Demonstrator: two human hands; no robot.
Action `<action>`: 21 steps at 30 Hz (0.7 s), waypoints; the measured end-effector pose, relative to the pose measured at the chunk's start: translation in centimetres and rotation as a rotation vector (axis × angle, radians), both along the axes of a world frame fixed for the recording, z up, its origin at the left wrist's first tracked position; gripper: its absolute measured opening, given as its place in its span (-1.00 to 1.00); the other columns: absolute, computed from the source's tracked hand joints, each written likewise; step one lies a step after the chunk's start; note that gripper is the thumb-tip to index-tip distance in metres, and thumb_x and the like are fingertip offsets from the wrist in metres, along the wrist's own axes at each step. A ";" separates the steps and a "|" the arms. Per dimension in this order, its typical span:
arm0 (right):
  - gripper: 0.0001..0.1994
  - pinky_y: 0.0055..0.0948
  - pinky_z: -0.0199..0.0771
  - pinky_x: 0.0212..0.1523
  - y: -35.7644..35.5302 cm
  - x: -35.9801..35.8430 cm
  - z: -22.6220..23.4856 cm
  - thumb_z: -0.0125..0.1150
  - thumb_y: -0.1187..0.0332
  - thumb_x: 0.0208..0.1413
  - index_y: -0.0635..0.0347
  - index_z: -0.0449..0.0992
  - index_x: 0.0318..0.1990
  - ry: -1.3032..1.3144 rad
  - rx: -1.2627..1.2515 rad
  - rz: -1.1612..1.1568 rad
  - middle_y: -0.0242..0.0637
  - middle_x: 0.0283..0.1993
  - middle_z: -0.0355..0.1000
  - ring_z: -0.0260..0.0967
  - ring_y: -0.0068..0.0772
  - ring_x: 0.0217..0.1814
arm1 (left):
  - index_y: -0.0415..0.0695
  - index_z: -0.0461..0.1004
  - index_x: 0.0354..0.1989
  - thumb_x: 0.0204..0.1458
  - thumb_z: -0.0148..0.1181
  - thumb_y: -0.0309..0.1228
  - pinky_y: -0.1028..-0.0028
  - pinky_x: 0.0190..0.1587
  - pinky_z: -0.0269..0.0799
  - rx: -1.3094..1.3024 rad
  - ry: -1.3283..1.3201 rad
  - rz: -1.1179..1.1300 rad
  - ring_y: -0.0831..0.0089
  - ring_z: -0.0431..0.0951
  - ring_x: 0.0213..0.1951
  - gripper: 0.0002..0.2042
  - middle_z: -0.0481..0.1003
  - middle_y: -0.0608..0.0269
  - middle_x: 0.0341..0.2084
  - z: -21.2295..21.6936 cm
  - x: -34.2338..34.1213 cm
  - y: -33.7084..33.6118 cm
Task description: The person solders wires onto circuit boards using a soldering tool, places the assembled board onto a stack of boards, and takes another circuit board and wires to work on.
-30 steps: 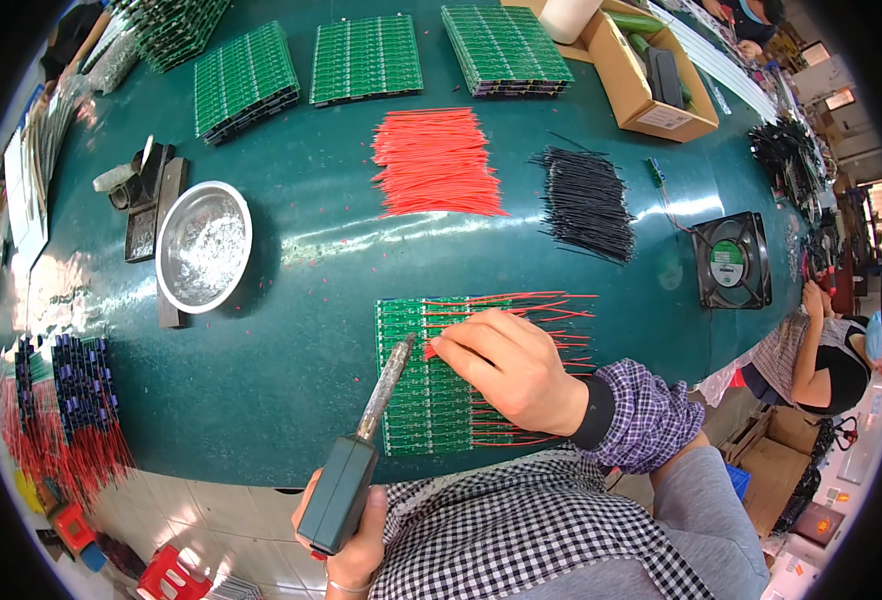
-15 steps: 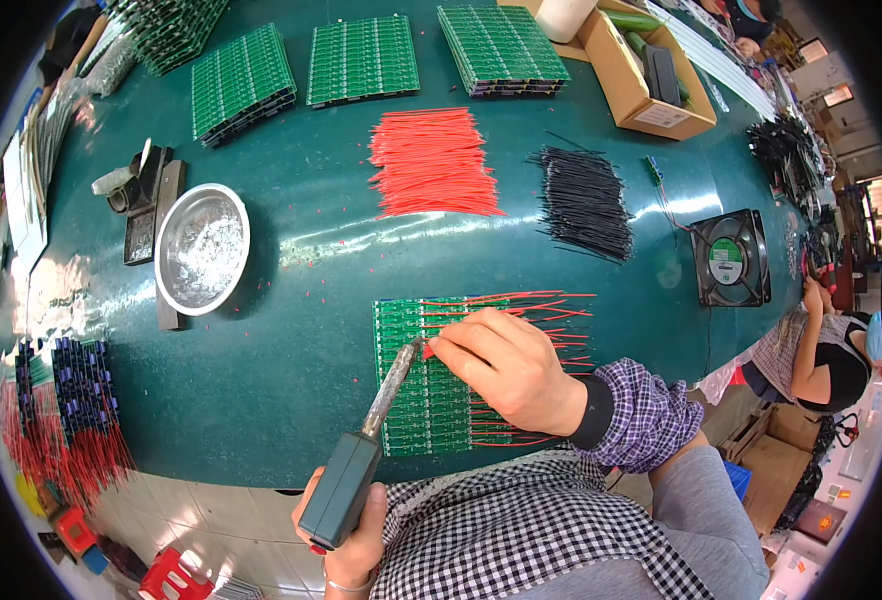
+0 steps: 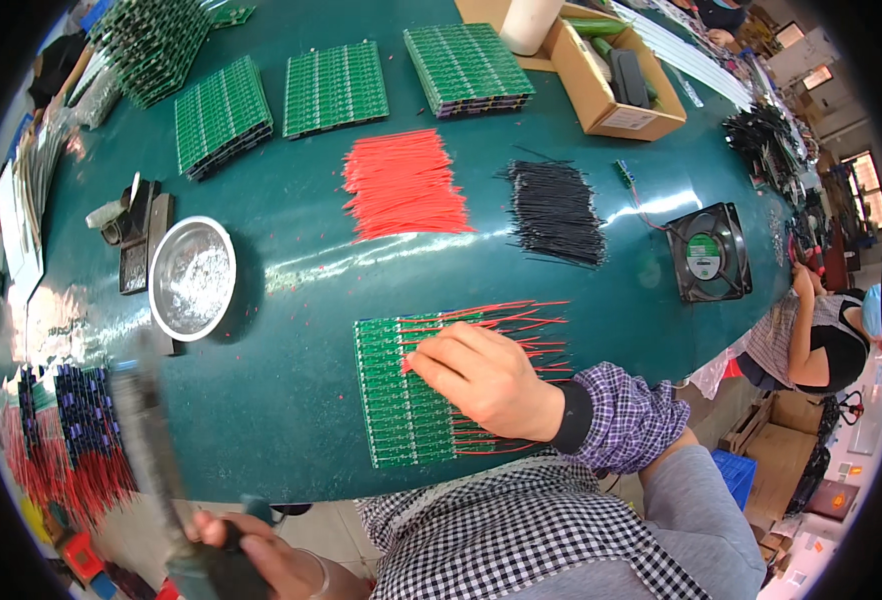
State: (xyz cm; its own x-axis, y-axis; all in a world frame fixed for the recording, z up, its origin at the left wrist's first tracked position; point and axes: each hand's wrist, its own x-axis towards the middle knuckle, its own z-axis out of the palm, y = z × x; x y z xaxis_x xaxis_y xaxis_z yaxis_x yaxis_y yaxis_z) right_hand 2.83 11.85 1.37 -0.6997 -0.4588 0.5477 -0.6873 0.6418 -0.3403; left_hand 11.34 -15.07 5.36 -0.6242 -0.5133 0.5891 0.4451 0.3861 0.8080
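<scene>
My left hand grips a gun-shaped soldering iron low on the left. The iron is smeared by motion, its tip pointing up, away from the board. A green circuit-board panel lies near the table's front edge. Over it my right hand is closed in a pinch on red wire, of which a little red shows at the fingertips. Several red wires stick out from the panel to the right, partly hidden under that hand.
Beyond the panel lie a red wire pile and a black wire pile. A metal bowl stands left, a fan right. Stacked green boards and a cardboard box are farther back. Another person sits at right.
My left hand has swung the soldering iron away from the panel, down and to the left. My right hand stays pinched at the panel. The whole view has shifted slightly.
</scene>
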 end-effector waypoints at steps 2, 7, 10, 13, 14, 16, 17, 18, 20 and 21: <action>-0.83 -0.42 0.55 -0.23 0.0 0.1 0.1 0.32 0.52 -0.05 0.35 0.57 -0.27 0.003 -0.006 0.008 -0.28 -0.23 0.47 0.43 -0.32 -0.20 | -0.33 0.55 -0.02 0.14 0.22 -0.64 0.55 -0.41 0.27 -0.014 -0.147 0.170 0.56 0.38 -0.44 -0.77 0.57 0.19 -0.17 0.6 -2.5 0.7; -0.83 -0.43 0.55 -0.24 0.2 -0.1 -0.3 0.32 0.51 -0.05 0.35 0.56 -0.26 0.010 -0.007 -0.007 -0.28 -0.24 0.47 0.42 -0.32 -0.20 | -0.38 0.48 0.03 0.06 0.30 -0.64 0.62 -0.58 0.17 0.106 -0.370 0.083 0.64 0.32 -0.60 -0.67 0.60 0.11 -0.22 -0.6 -3.7 0.1; -0.83 -0.42 0.55 -0.24 0.4 0.2 -0.1 0.33 0.51 -0.05 0.34 0.56 -0.26 0.002 -0.004 -0.006 -0.27 -0.23 0.47 0.42 -0.32 -0.20 | -0.43 0.43 0.07 0.04 0.21 -0.69 0.62 -0.60 0.19 0.102 -0.432 -0.054 0.61 0.34 -0.60 -0.63 0.55 -0.02 -0.09 -1.3 -0.3 1.2; -0.82 -0.40 0.55 -0.23 0.6 0.2 -0.2 0.34 0.50 -0.05 0.34 0.57 -0.26 -0.021 -0.014 -0.010 -0.27 -0.23 0.47 0.43 -0.31 -0.18 | -0.44 0.44 0.07 0.00 0.22 -0.69 0.63 -0.58 0.21 0.059 -0.509 -0.153 0.59 0.36 -0.58 -0.60 0.55 -0.05 -0.11 -2.7 2.3 1.9; -0.82 -0.38 0.55 -0.22 0.5 0.2 -0.2 0.34 0.50 -0.05 0.33 0.57 -0.25 -0.027 -0.026 -0.009 -0.26 -0.22 0.48 0.44 -0.31 -0.18 | -0.43 0.45 0.06 -0.03 0.22 -0.70 0.61 -0.57 0.25 0.061 -0.567 -0.193 0.58 0.38 -0.57 -0.60 0.56 -0.04 -0.13 -3.0 3.4 1.6; -0.82 -0.37 0.55 -0.22 0.4 0.2 0.6 0.35 0.49 -0.05 0.34 0.57 -0.25 -0.007 -0.032 -0.004 -0.26 -0.21 0.49 0.45 -0.31 -0.17 | -0.43 0.46 0.06 -0.05 0.22 -0.71 0.60 -0.56 0.26 0.080 -0.602 -0.212 0.57 0.39 -0.57 -0.59 0.57 -0.05 -0.14 -3.2 4.9 1.7; -0.81 -0.35 0.55 -0.21 0.3 0.2 0.8 0.35 0.49 -0.05 0.34 0.57 -0.25 0.017 -0.037 -0.004 -0.25 -0.21 0.49 0.46 -0.30 -0.16 | -0.42 0.47 0.05 -0.06 0.23 -0.73 0.59 -0.56 0.28 0.099 -0.634 -0.236 0.57 0.40 -0.56 -0.59 0.58 -0.05 -0.15 -3.3 5.6 1.7; -0.81 -0.35 0.55 -0.21 0.2 0.2 0.8 0.35 0.49 -0.05 0.34 0.57 -0.25 0.015 -0.038 0.001 -0.25 -0.21 0.49 0.46 -0.30 -0.16 | -0.39 0.50 0.05 -0.08 0.25 -0.74 0.57 -0.48 0.38 0.112 -0.675 -0.222 0.53 0.48 -0.49 -0.57 0.60 -0.01 -0.14 -3.3 6.3 1.7; -0.81 -0.33 0.54 -0.22 0.2 0.4 0.5 0.36 0.49 -0.04 0.34 0.57 -0.25 0.001 -0.034 -0.018 -0.25 -0.20 0.50 0.47 -0.29 -0.16 | -0.37 0.52 0.05 -0.08 0.27 -0.73 0.54 -0.38 0.44 0.063 -0.710 -0.271 0.50 0.53 -0.41 -0.57 0.61 0.02 -0.14 -3.1 5.9 1.6; -0.81 -0.33 0.54 -0.22 0.3 0.4 0.5 0.36 0.49 -0.04 0.34 0.57 -0.25 0.001 -0.033 -0.019 -0.25 -0.20 0.50 0.47 -0.29 -0.16 | -0.35 0.54 0.05 -0.08 0.29 -0.73 0.52 -0.29 0.50 0.012 -0.743 -0.320 0.46 0.58 -0.32 -0.57 0.61 0.05 -0.13 -2.9 5.7 1.6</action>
State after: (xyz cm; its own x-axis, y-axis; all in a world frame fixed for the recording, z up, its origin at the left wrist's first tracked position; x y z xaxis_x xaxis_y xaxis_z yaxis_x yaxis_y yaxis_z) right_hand 3.26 12.16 1.86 -0.7073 -0.4273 0.5631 -0.6757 0.6428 -0.3609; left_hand 17.07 -13.47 2.48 -0.9680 -0.2473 -0.0418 -0.1224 0.3205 0.9393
